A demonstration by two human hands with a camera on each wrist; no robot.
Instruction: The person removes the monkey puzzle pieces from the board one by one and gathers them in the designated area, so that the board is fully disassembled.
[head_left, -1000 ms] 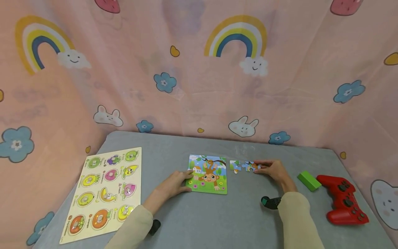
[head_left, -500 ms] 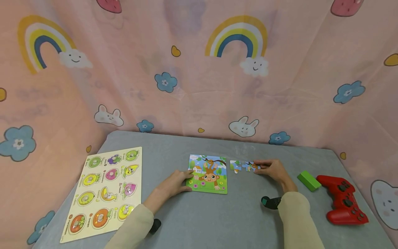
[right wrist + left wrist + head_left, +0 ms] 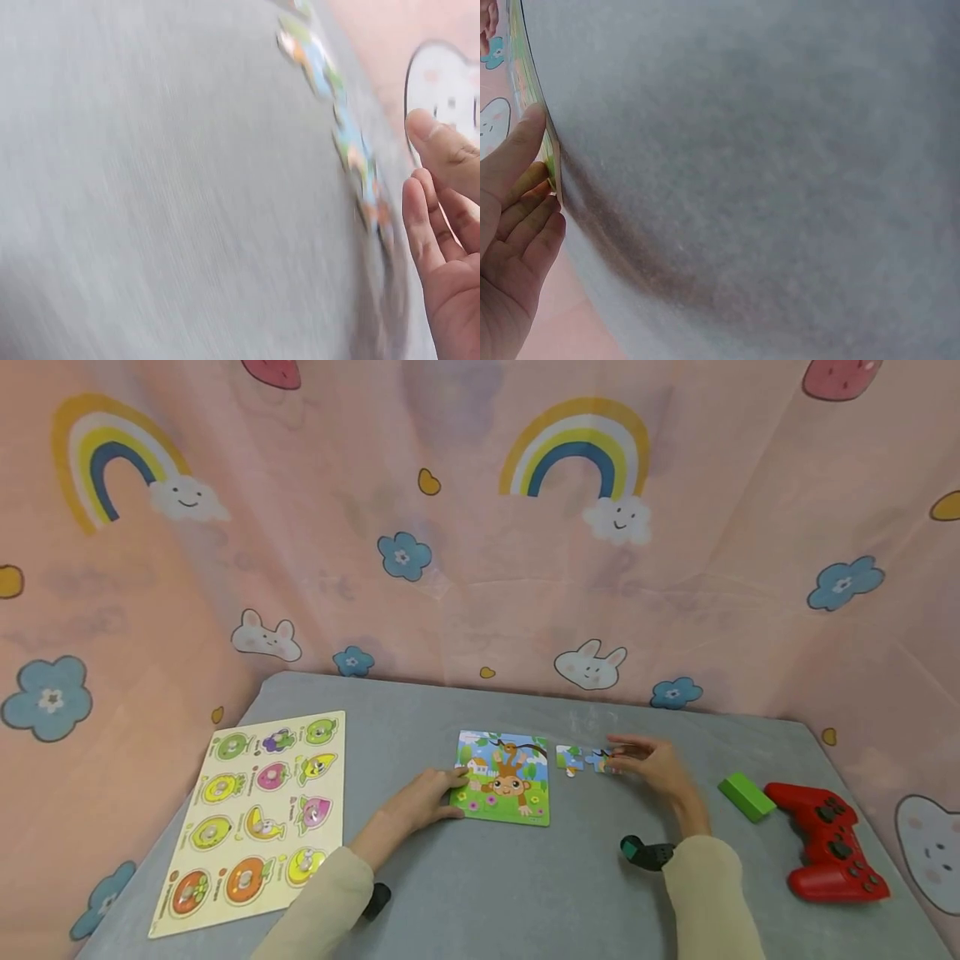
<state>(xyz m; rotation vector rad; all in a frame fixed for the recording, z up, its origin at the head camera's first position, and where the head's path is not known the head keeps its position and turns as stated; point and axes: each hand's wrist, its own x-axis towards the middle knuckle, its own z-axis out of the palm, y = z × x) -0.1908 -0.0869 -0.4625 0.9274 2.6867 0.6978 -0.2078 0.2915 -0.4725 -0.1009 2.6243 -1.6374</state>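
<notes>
My left hand holds the lower left corner of a square monkey jigsaw puzzle lying flat on the table. In the left wrist view, the thumb and fingers meet the puzzle's thin edge. To the right of the puzzle lie loose jigsaw pieces: one near its upper right corner, and linked pieces partly hidden beneath my right hand. The right wrist view shows the right hand's fingers spread, apart from the blurred row of pieces, holding nothing.
At the left lies a cream fruit peg board. A green block and a red game controller sit at the right. Behind the grey table hangs a pink patterned cloth.
My right hand has let go of the linked pieces and lifted slightly, its fingers opening. The left hand stays at the puzzle's corner. The head view has shifted slightly.
</notes>
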